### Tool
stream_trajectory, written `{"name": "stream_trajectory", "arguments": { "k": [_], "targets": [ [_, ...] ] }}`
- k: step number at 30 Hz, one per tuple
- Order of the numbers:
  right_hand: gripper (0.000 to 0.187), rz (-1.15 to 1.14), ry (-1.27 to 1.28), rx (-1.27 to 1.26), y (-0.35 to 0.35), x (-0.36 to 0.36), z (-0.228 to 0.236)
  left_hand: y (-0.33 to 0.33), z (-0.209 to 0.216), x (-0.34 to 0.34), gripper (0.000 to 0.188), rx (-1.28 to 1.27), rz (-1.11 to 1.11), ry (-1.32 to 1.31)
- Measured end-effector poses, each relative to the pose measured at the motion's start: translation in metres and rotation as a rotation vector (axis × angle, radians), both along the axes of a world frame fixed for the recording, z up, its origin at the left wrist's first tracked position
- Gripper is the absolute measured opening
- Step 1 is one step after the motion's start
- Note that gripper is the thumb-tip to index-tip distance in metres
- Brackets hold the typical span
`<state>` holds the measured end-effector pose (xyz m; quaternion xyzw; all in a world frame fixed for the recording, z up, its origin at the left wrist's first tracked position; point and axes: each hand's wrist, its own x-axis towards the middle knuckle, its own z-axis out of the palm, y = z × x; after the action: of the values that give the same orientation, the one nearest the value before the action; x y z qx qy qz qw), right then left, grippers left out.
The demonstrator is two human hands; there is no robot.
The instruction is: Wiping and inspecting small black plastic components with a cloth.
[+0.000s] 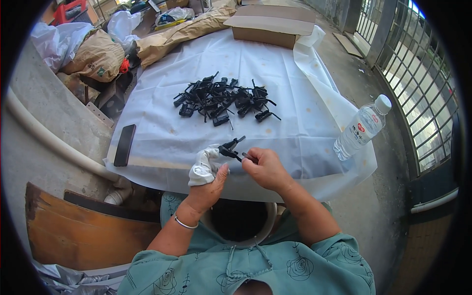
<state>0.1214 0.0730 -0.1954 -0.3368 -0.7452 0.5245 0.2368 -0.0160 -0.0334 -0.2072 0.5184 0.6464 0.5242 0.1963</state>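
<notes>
My left hand (210, 179), its fingers covered by a white glove or cloth, is closed on a black plastic part (228, 149) with thin prongs. Close on its right, my right hand (265, 168) pinches a small, thin dark tool (250, 157), mostly hidden by the fingers, its tip by the part's lower prong. Whether the tip touches the prong I cannot tell. Beyond both hands, a loose pile of similar black plastic parts (216, 98) lies on the white sheet (290, 132) covering the table.
A dark phone (125, 145) lies at the table's left edge, and a clear water bottle (363, 129) stands at the right. An opened cardboard box (265, 37) sits at the far end. Below the table edge, between my knees, is a bucket (272, 219) with a dark inside.
</notes>
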Motion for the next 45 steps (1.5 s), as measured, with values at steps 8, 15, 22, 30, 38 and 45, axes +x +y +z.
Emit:
{"name": "stream_trajectory", "arguments": {
  "k": [8, 15, 22, 30, 38, 45],
  "targets": [
    [0.022, 0.126, 0.306, 0.528, -0.014, -0.004, -0.007, 0.006, 0.006, 0.005, 0.023, -0.02, -0.071, -0.422],
    [0.019, -0.075, 0.268, 0.427, -0.007, -0.011, -0.008, 0.005, 0.013, 0.011, 0.023, -0.062, -0.273, -0.509],
    [0.023, 0.195, 0.25, 0.335, -0.001, 0.002, 0.002, 0.006, 0.013, 0.009, 0.024, -0.071, -0.121, -0.406],
    [0.023, 0.062, 0.242, 0.161, -0.019, -0.012, -0.012, 0.007, 0.012, 0.013, 0.021, 0.133, -0.017, 0.258],
    [0.019, 0.194, 0.106, 0.22, -0.001, 0.0, -0.004, 0.001, 0.022, 0.001, 0.025, 0.02, -0.136, -0.485],
    [0.012, 0.24, 0.296, 0.266, 0.001, 0.002, -0.007, -0.002, 0.025, -0.001, 0.027, -0.121, -0.189, -0.385]
  ]
}}
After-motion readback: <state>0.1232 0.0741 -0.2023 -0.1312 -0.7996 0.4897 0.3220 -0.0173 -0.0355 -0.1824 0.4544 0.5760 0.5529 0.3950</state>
